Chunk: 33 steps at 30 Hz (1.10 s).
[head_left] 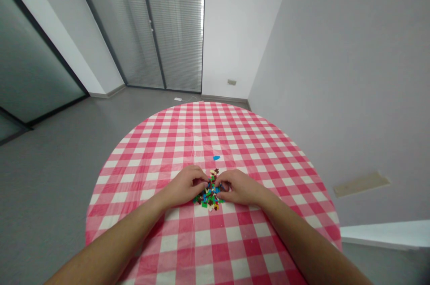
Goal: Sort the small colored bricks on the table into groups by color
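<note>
A small heap of tiny toy building bricks in green, blue, white, brown, red and yellow lies on the table in front of me. My left hand reaches into the heap from its left side, thumb and fingers bent and a little apart. From the right, my right hand touches the same heap, its thumb apart from the curved fingers. No held brick can be made out in either hand; the undersides of the fingers are hidden. Just beyond the heap lies a separate blue piece.
The round table has a red and white checked cloth, wrinkled on its left. A plain wall rises close on the right. Glass panels with blinds stand behind, and a white power strip lies on the floor past the far edge.
</note>
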Each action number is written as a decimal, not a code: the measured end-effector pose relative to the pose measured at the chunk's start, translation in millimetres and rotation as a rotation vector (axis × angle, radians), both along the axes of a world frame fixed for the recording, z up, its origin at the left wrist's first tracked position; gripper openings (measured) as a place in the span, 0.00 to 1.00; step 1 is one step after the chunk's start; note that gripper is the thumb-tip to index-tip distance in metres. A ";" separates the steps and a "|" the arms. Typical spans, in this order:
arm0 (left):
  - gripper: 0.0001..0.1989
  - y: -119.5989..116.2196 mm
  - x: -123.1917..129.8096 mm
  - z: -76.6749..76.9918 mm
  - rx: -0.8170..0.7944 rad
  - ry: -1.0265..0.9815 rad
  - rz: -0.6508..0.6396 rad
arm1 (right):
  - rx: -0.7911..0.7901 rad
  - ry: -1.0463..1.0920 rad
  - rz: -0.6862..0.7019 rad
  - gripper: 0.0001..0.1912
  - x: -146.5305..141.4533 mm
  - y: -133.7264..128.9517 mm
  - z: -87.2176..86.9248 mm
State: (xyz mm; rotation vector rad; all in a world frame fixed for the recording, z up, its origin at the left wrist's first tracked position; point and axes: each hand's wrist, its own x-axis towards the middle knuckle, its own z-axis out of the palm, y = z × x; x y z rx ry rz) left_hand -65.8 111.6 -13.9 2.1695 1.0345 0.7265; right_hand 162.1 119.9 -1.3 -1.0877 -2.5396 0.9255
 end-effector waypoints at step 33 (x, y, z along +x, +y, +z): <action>0.08 -1.9 9.7 -1.5 -0.010 -0.129 0.057 | 0.268 0.346 -0.153 0.07 -14.4 -0.5 -14.8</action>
